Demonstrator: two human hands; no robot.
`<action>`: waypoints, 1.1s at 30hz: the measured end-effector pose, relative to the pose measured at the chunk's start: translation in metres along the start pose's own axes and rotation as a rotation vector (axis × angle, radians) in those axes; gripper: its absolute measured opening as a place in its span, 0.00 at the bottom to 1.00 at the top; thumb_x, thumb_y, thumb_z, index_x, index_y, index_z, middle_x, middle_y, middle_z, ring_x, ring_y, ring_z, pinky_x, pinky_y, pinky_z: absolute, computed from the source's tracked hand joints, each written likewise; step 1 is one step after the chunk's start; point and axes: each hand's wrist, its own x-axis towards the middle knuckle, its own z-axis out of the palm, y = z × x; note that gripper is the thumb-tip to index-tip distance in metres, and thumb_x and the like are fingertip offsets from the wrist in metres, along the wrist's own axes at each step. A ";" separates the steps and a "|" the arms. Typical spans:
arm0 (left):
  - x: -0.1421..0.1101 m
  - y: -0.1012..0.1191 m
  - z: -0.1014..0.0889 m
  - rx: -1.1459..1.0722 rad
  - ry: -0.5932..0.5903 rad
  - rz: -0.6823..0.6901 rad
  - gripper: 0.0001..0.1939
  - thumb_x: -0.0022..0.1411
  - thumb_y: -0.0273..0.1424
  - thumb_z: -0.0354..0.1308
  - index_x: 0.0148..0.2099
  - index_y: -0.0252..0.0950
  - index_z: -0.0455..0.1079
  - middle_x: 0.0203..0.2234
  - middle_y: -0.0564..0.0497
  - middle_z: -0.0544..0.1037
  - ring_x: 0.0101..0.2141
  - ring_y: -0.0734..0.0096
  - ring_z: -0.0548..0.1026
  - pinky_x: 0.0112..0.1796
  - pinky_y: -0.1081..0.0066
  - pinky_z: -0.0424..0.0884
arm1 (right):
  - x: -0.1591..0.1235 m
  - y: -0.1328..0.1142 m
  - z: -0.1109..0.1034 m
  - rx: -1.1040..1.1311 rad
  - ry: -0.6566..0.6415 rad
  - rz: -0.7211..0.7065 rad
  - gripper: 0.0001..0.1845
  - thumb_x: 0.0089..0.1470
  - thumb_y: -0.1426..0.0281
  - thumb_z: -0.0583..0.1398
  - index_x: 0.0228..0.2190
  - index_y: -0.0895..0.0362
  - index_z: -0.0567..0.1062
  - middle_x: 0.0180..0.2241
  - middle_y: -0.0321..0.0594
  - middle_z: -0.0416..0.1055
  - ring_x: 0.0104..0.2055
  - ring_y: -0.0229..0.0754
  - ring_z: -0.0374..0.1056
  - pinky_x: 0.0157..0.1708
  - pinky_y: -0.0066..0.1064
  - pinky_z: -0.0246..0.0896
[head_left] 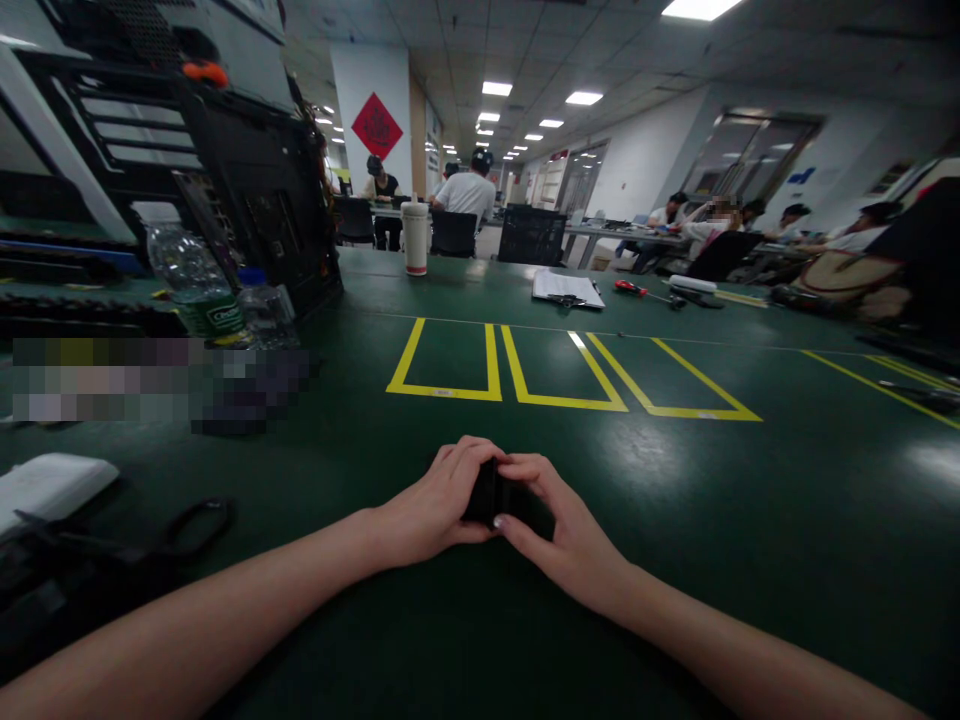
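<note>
A small black object (484, 496), boxy and too dark to name, sits between my two hands close to the green tabletop. Wrapped over its left side is my left hand (442, 495), its fingers on top and the thumb low in front. From the other side my right hand (559, 520) reaches in with a curved grip, fingertips at the object's upper edge and thumb at its lower front. A dark gap shows inside the curve of the right hand. Much of the object is hidden by the fingers.
Yellow tape outlines (442, 393) mark the table (712, 500) ahead. Behind them are a clipboard with papers (566, 287), a red screwdriver (630, 288) and a white cup (415, 238). To the left stand a bottle (191, 270), a black computer case (262, 190) and a white box (56, 485). People sit farther back.
</note>
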 end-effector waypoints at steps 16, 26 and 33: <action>-0.001 0.001 -0.002 -0.044 -0.012 -0.024 0.31 0.51 0.27 0.59 0.54 0.42 0.48 0.49 0.46 0.58 0.47 0.60 0.61 0.45 0.57 0.62 | 0.000 -0.001 -0.001 -0.049 0.002 -0.018 0.18 0.47 0.75 0.57 0.42 0.52 0.62 0.44 0.40 0.60 0.47 0.44 0.59 0.48 0.42 0.58; 0.000 0.001 -0.001 -0.041 0.009 -0.026 0.30 0.51 0.30 0.59 0.53 0.42 0.48 0.48 0.46 0.58 0.47 0.59 0.61 0.45 0.56 0.62 | 0.003 -0.001 0.000 0.099 -0.032 0.104 0.19 0.51 0.71 0.55 0.46 0.54 0.58 0.44 0.42 0.63 0.46 0.42 0.63 0.47 0.41 0.60; -0.001 0.000 -0.001 -0.033 -0.002 -0.029 0.31 0.51 0.27 0.59 0.54 0.43 0.47 0.49 0.46 0.58 0.47 0.59 0.61 0.46 0.56 0.62 | 0.001 0.000 0.001 0.120 -0.033 0.041 0.20 0.48 0.75 0.57 0.43 0.53 0.60 0.43 0.39 0.62 0.46 0.41 0.63 0.48 0.39 0.59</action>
